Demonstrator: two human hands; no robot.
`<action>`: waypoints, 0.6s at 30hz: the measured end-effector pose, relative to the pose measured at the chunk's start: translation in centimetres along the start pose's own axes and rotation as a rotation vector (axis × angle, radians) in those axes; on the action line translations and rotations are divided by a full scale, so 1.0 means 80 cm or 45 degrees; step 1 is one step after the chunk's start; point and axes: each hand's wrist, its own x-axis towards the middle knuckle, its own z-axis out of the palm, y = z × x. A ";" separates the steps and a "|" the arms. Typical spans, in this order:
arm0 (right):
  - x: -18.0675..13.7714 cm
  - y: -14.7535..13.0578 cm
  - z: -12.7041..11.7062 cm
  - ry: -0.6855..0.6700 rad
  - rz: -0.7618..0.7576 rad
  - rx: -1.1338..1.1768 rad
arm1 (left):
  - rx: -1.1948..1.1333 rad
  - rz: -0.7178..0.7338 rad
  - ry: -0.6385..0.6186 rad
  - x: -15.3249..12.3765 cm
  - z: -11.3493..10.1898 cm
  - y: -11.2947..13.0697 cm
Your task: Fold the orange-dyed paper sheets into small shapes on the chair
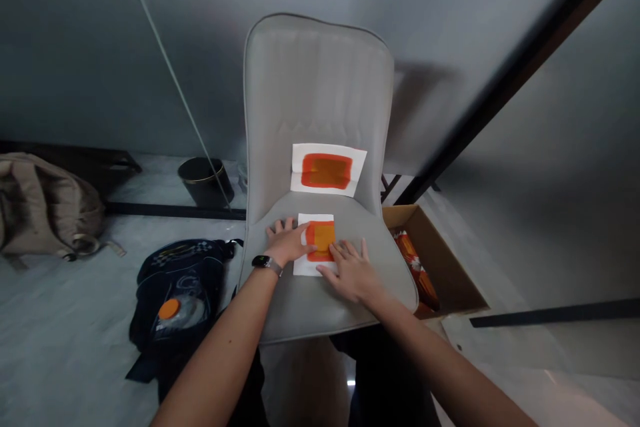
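Observation:
A white sheet of paper point(306, 269) with an orange-red and yellow-orange patch lies on the seat of a grey chair point(320, 310). My left hand point(289, 244) rests over its left edge, fingers spread and thumb on the coloured part. From the other side, my right hand point(353, 270) touches the right edge with its fingertips, fingers apart. Neither hand grips anything. Behind them, a second white sheet point(297, 167) with a red-orange and brown rectangle leans against the backrest and shows a crease.
On the floor at left are a dark backpack point(180, 267) with an orange-capped bottle point(170, 309), a beige backpack point(45, 207) and a black bin point(205, 180). A cardboard box point(453, 260) holding red-orange packets point(417, 270) stands right of the chair. A glass wall is behind.

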 end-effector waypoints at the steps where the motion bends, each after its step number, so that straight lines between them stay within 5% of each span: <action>1: -0.016 -0.005 0.002 0.023 -0.021 -0.007 | 0.000 0.000 -0.004 0.000 -0.001 0.000; 8: -0.104 -0.042 0.015 0.072 -0.043 0.006 | 0.016 -0.001 -0.029 0.002 -0.006 0.000; 14: -0.097 -0.050 0.005 -0.030 0.097 0.104 | 0.015 0.008 -0.016 -0.007 -0.004 0.004; 18: -0.084 -0.056 -0.014 -0.149 0.153 0.137 | -0.161 0.081 0.229 -0.018 -0.028 0.014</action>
